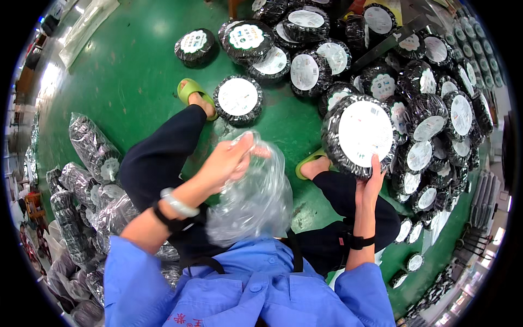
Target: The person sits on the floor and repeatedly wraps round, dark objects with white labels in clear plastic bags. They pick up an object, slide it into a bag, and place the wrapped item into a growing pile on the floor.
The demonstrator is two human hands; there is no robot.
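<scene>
A clear plastic bag [255,204] hangs between my knees, its upper edge gripped by my left hand [233,161]. The bag is blurred and I make out nothing inside it. On the right, my right hand [369,182] holds a round black plastic-wrapped coil [333,141] with a white round label on its face, the thumb over the label's lower edge. Another black wrapped coil [238,100] lies label-up on the green floor by my left foot.
A big heap of similar wrapped coils [427,116] covers the right and far side. One coil [195,47] lies apart at the far left. Filled clear bags of stacked coils [96,149] lie on my left. A plastic sheet [88,30] is on the floor [139,73].
</scene>
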